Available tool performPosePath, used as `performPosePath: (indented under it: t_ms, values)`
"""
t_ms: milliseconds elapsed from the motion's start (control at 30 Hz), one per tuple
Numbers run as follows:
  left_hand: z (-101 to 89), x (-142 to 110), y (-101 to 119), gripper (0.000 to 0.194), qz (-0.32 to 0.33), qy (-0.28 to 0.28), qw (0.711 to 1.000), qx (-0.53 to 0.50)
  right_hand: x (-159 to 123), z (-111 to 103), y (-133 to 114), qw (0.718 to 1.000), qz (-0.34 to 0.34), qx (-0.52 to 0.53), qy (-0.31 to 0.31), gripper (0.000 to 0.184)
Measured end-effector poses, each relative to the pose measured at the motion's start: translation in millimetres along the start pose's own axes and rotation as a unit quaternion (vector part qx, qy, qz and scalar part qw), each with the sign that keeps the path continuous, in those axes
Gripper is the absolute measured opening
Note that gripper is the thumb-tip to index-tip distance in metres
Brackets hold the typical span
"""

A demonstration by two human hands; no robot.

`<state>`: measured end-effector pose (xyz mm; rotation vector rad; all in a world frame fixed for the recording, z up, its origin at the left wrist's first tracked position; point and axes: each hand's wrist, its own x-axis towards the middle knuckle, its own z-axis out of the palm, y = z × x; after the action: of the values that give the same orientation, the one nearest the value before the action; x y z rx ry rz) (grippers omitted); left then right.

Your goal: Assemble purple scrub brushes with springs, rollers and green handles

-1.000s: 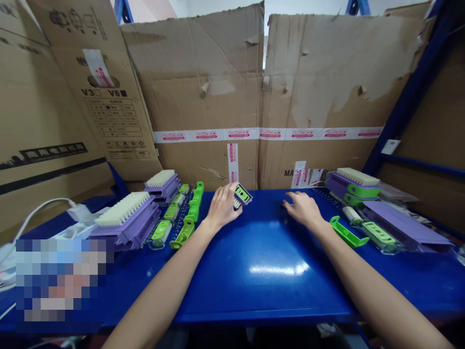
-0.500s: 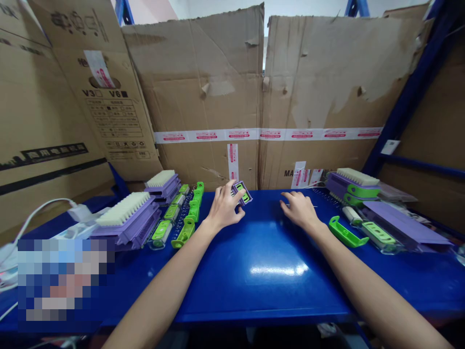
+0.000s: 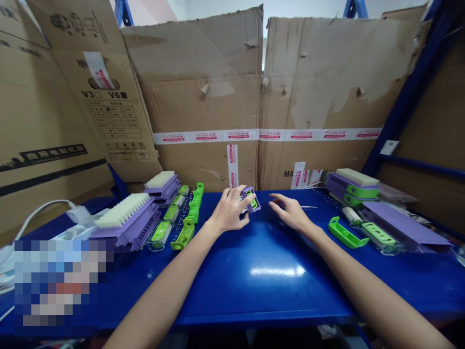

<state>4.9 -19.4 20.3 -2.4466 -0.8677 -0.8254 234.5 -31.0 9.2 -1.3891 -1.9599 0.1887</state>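
Note:
My left hand (image 3: 230,212) is closed around a small purple plastic part with a bright green slotted insert (image 3: 253,201), held tilted above the blue table. To its right, my right hand (image 3: 290,212) has its thumb and fingers apart, with nothing visible between them. A gap separates its fingertips from the purple part. Just beyond that hand lies a thin metal rod-like tool (image 3: 309,207), its other end hidden by the hand.
Purple blocks with cream bristles (image 3: 121,211) stand at left, beside green-topped clear pieces (image 3: 162,232) and green brackets (image 3: 183,234). Another green bracket (image 3: 347,233) and bristled purple blocks (image 3: 358,177) sit at right. Cardboard (image 3: 203,97) walls the back of the blue table (image 3: 276,295).
My left hand has moved slightly right and down with the purple part. My right hand has shifted left toward it, exposing more of the thin metal tool.

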Motion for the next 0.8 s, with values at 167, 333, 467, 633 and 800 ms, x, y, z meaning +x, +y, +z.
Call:
performPosePath:
  t_ms: [167, 333, 467, 633, 800]
  values:
    - [10.8, -1, 3, 0.065, 0.041, 0.010, 0.999, -0.025, -3, 22, -23, 0.977, -0.023, 0.211, 0.019, 0.041]
    - [19.4, -1, 3, 0.073, 0.021, 0.018, 0.999, -0.046, -1, 26, -19, 0.971, 0.013, 0.236, 0.048, 0.047]
    - [23.9, -2, -2, 0.075, 0.000, 0.038, 0.998, -0.054, 2, 25, -14, 0.962, 0.044, 0.263, 0.062, 0.050]
    - [22.7, -2, -6, 0.063, -0.036, 0.066, 0.995, -0.062, 6, 24, -11, 0.950, 0.077, 0.295, 0.070, 0.051]
    - [14.8, 1, -4, 0.055, -0.085, 0.037, 0.991, -0.096, 7, 23, -14, 0.902, 0.175, 0.393, 0.041, 0.053]
